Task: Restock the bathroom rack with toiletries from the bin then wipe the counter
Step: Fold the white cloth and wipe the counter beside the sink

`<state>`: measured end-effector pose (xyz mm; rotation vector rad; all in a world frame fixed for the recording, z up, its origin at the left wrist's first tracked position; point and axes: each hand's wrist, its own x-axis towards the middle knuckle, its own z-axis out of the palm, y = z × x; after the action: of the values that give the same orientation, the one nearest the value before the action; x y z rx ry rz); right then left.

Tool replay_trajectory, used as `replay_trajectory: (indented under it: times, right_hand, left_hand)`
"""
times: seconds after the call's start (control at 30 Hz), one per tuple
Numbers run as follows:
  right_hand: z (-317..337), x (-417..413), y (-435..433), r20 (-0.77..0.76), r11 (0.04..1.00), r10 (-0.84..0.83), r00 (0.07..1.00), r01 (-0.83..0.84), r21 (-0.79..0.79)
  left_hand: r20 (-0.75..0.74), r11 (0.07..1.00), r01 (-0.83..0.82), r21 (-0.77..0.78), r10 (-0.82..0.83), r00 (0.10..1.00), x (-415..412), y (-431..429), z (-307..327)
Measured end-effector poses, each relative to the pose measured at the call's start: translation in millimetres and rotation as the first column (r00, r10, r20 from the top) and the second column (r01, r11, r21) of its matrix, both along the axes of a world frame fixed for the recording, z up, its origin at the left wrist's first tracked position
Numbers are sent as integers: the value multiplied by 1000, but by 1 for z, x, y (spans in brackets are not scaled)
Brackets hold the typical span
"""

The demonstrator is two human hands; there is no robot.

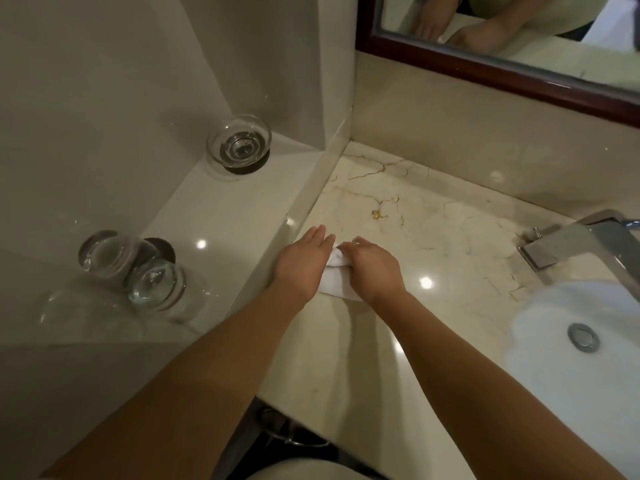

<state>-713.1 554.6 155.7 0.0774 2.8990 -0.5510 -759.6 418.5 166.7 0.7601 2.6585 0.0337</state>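
A small white cloth (337, 288) lies on the beige marble counter (433, 237), close to the counter's left wall. My left hand (301, 261) lies flat on the cloth's left part with fingers straight. My right hand (374, 266) rests on the cloth's right part, its fingers bent down over the fabric; most of the cloth is hidden under both hands. No rack, bin or toiletries are in view.
A raised white ledge (221, 216) at left carries a glass dish (239, 143) and two upturned glasses (135, 268). A chrome faucet (585, 244) and white sink basin (571, 341) sit at right. A wood-framed mirror (502, 69) hangs behind.
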Motion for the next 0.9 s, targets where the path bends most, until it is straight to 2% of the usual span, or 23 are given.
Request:
replay_trajectory:
  times: [0.13,0.3,0.37,0.4,0.47,0.57,0.6,0.67,0.77,0.9]
  right_hand:
    - [8,-33,21,-196,996,-87,977,83,-29]
    - [29,-73,43,-479,984,-180,859,149,-103]
    - [29,-80,51,-525,986,-165,835,161,-53]
    - [27,-80,54,-495,986,-141,857,165,4]
    - [20,-76,56,-300,984,-100,949,139,111]
    - [1,-62,57,53,996,-46,998,42,81]
    - [-4,-58,56,95,999,-36,995,32,39]
    - [-6,-55,54,76,997,-64,995,66,-27]
    - [4,-60,52,75,987,-156,985,159,-38]
    - [14,-40,55,146,983,-164,975,174,-55]
  left_hand:
    - [-106,993,3,117,10,994,-36,21,10]
    - [-223,919,-34,393,131,966,-75,45,24]
    - [-222,900,-26,436,136,966,-82,52,23]
    - [-222,909,-13,416,115,968,-84,54,21]
    - [-175,951,36,308,20,984,-84,55,12]
    - [-9,989,124,80,-124,992,-75,53,-3]
    - [11,991,124,58,-125,992,-72,51,-7]
    - [-14,992,91,82,-91,996,-70,54,-8]
    - [-30,998,55,34,-54,998,-75,64,1]
    - [-56,995,100,-9,-100,993,-53,62,9]
